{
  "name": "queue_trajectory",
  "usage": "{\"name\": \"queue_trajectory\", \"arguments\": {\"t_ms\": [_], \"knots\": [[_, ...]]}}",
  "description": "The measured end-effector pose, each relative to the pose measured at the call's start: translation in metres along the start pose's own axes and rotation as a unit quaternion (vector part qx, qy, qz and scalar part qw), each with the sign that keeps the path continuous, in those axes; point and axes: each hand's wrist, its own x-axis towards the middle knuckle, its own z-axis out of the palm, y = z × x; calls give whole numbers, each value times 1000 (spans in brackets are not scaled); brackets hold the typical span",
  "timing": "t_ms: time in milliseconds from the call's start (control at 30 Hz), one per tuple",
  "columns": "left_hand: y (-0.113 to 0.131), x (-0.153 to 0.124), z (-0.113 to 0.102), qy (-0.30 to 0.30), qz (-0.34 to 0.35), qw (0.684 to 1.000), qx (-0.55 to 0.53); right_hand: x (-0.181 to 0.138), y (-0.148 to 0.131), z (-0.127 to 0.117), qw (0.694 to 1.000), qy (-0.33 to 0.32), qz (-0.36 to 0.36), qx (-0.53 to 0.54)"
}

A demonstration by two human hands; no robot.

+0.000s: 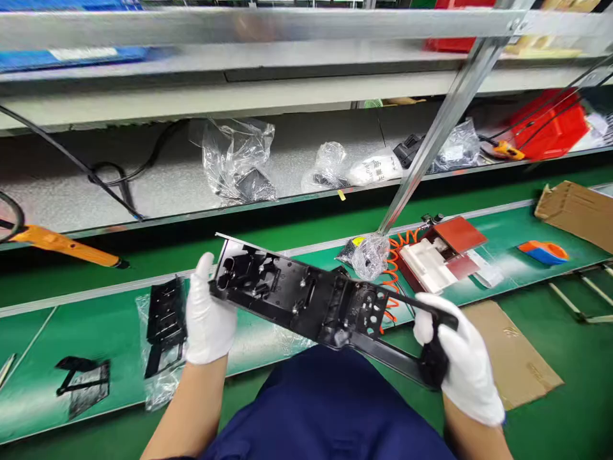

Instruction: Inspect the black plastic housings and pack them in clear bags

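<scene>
A long black plastic housing (306,297) with an open frame at its right end is held up above the green bench, tilted down to the right. My left hand (209,316), in a white glove, closes on its left end. Around the frame at the other end my right hand (462,354), also gloved in white, is wrapped. A similar black plastic part (166,313) lies on a clear bag left of my left hand. Further left rests a small black bracket (81,377), partly on a plastic bag.
An orange-handled electric screwdriver (71,246) hangs at the left. Bagged parts (239,166) and a red bin (550,124) sit on the shelf. A red-and-white fixture (443,255), an orange coiled hose (393,262) and a tape roll (543,252) are at right. Cardboard (512,354) lies lower right.
</scene>
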Motion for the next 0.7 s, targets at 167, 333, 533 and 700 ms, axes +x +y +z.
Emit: {"name": "queue_trajectory", "arguments": {"t_ms": [167, 333, 533, 700], "knots": [[-27, 12, 5, -52, -255, 965, -15, 0, -14, 55, 924, -181, -265, -209], [-39, 37, 2, -12, -227, 972, -52, -1, -16, 118, 796, -308, -420, -307], [-31, 56, -11, -46, -137, 984, -101, 68, 99, 98, 935, -295, -77, -180], [-34, 29, -7, -9, -47, 996, -79, 134, 260, 69, 869, -287, 241, -324]]}}
